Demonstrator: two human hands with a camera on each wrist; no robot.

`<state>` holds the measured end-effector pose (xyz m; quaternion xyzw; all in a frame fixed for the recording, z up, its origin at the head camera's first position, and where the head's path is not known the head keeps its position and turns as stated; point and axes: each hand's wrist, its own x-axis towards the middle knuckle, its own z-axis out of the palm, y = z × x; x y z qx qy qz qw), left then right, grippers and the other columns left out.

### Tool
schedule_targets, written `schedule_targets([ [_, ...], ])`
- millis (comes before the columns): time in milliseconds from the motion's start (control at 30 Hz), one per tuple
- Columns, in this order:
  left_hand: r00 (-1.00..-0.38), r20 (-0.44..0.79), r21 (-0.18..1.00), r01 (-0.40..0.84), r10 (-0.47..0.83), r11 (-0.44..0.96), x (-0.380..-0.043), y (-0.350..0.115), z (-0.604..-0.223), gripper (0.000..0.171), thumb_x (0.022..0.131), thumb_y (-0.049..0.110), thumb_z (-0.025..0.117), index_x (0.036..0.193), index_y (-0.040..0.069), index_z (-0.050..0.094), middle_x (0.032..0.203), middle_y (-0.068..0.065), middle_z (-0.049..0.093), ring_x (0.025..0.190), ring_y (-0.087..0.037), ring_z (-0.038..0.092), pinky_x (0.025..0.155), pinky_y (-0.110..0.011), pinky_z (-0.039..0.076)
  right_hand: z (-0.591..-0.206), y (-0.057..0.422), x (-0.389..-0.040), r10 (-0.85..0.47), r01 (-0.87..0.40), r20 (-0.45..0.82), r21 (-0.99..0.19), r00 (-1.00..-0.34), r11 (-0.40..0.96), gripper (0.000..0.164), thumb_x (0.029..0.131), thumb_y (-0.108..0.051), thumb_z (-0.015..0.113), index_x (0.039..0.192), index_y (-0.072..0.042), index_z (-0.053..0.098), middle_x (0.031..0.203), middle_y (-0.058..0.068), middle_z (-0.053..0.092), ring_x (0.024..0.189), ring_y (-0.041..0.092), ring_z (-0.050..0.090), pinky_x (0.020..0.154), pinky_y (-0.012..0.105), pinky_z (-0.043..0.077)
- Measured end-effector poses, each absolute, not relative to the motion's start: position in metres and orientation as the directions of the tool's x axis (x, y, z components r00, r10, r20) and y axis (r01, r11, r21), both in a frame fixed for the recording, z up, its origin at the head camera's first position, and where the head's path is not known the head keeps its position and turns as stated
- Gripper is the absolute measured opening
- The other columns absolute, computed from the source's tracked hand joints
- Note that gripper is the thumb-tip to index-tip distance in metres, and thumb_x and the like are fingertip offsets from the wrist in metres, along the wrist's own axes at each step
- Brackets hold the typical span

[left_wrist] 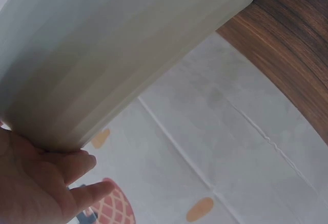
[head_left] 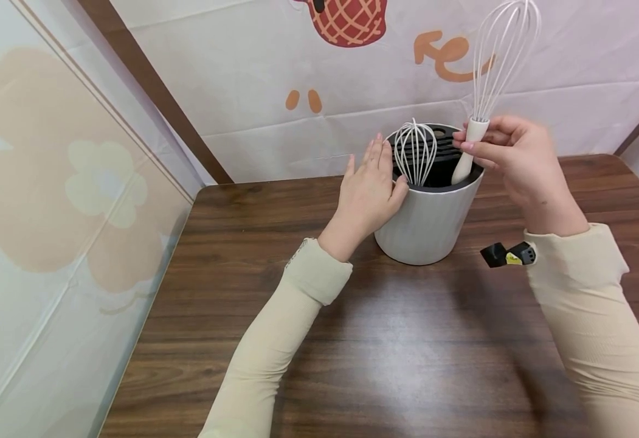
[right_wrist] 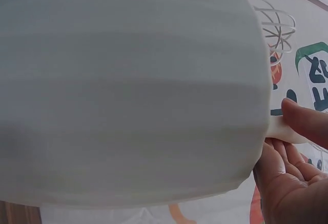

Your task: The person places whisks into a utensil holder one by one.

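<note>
A white ribbed utensil holder with a black slotted insert stands upright at the back of the table. My left hand rests on its left rim, fingers fairly straight and thumb at the front edge. Between thumb and fingers, my right hand pinches the pale handle of a large whisk. Its wire loops point up, and the handle's lower end is within the holder's mouth at the right. A smaller whisk stands in the holder, wires up, its handle hidden. In the right wrist view the holder's wall fills most of the frame.
The brown wood-grain table extends in front and to both sides. A printed cloth backdrop hangs behind it, close to the holder. Another patterned panel borders the left. A small black device sits at the right cuff.
</note>
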<state>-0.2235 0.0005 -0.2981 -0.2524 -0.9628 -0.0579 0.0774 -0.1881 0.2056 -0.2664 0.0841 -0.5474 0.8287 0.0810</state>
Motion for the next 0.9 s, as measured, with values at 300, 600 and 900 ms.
schedule_targets([
  [300, -0.854, 0.199, 0.067, 0.501, 0.481, 0.863, -0.2231, -0.0003, -0.2995, 0.064, 0.098, 0.038, 0.029, 0.149, 0.001, 0.021, 0.156, -0.01, 0.018, 0.143, -0.017, 0.015, 0.112, -0.047, 0.017, -0.2685, 0.208, -0.1859, 0.032, -0.236, 0.24, -0.905, -0.97, -0.353, 0.021, 0.076, 0.02, 0.064, 0.093, 0.009, 0.068, 0.086, 0.015, 0.071, 0.084, 0.02, 0.069, 0.074, 0.024, 0.054],
  [600, -0.858, 0.194, 0.073, 0.497, 0.477, 0.865, -0.2235, -0.0004, -0.2991, 0.064, 0.098, 0.039, 0.029, 0.149, 0.001, 0.02, 0.156, -0.01, 0.017, 0.143, -0.017, 0.014, 0.112, -0.047, 0.016, -0.2682, 0.2112, -0.1864, 0.04, -0.236, 0.238, -0.899, -0.97, -0.37, 0.028, 0.074, 0.024, 0.063, 0.098, 0.009, 0.067, 0.087, 0.016, 0.071, 0.085, 0.02, 0.069, 0.073, 0.025, 0.054],
  [900, -0.861, 0.178, 0.076, 0.495, 0.476, 0.866, -0.2234, -0.0009, -0.2991, 0.064, 0.098, 0.038, 0.028, 0.15, 0.001, 0.019, 0.157, -0.01, 0.015, 0.143, -0.017, 0.012, 0.113, -0.046, 0.016, -0.2681, 0.2105, -0.1869, 0.038, -0.254, 0.255, -0.916, -0.966, -0.312, 0.028, 0.072, 0.023, 0.066, 0.096, 0.009, 0.067, 0.086, 0.014, 0.072, 0.087, 0.018, 0.069, 0.073, 0.022, 0.053],
])
